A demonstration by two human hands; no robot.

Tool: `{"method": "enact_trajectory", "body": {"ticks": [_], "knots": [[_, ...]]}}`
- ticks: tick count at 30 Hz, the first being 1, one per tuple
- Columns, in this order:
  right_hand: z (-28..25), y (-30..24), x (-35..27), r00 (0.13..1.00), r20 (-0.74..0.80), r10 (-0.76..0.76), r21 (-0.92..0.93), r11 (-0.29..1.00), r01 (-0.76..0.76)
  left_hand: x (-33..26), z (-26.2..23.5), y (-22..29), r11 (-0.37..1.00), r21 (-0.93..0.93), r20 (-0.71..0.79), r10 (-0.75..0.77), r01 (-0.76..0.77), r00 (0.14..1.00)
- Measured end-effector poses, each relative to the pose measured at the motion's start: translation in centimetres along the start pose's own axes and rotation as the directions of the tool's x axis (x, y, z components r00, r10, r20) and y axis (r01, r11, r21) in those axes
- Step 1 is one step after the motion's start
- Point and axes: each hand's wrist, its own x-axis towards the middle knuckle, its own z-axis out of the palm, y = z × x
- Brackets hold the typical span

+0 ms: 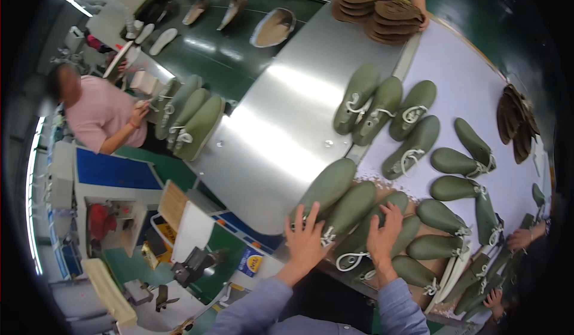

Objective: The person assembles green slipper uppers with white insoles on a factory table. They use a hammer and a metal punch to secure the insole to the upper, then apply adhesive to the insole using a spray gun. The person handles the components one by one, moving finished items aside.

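Green shoe lasts with white strings tied at their ends lie in a group at the near edge of the table. My left hand (305, 239) has its fingers spread over the near end of the leftmost green shoe last (327, 187). Beside it lies a second green last (354, 206), between my two hands. My right hand (384, 232) is above other lasts of the group, thumb and fingers apart; whether it touches them I cannot tell. A white string loop (350, 260) hangs below the lasts between my wrists. Neither hand is closed around anything.
More green lasts (412, 147) stand across the white tabletop (442, 78). A metal plate (287, 108) adjoins a green conveyor belt (239, 75). Stacked brown pieces (391, 21) lie at the far side. A person in pink (104, 108) works at left; another person's hands (520, 239) are at right.
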Motion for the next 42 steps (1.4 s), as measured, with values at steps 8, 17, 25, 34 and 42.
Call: {"method": "enact_trajectory", "body": {"ticks": [8,17,25,34,42], "knots": [[-8.6,-0.1,-5.6,0.969,0.003,0.247,0.178,0.953,-0.244,2.1,-0.8,-9.8,0.995,-0.009,-0.189,-0.097,0.097,0.977],[-13.6,1.9,-14.4,0.809,0.217,0.547,0.482,0.66,-0.576,5.9,-3.3,-27.2,0.687,0.218,-0.603,-0.463,0.693,0.649],[-5.6,1.5,-11.1,0.715,0.289,0.636,0.373,0.613,-0.696,-1.9,2.2,7.6,0.866,-0.46,0.214,0.324,-0.198,0.921],[3.8,-6.6,-10.2,0.887,0.385,0.253,0.348,0.851,-0.394,-3.4,2.5,-0.9,0.953,-0.3,-0.027,-0.056,0.045,0.998],[-0.2,-9.0,8.1,0.985,0.004,0.174,0.365,0.917,-0.164,4.9,-4.4,-14.4,0.967,0.042,-0.504,-0.195,0.25,0.841]]}}
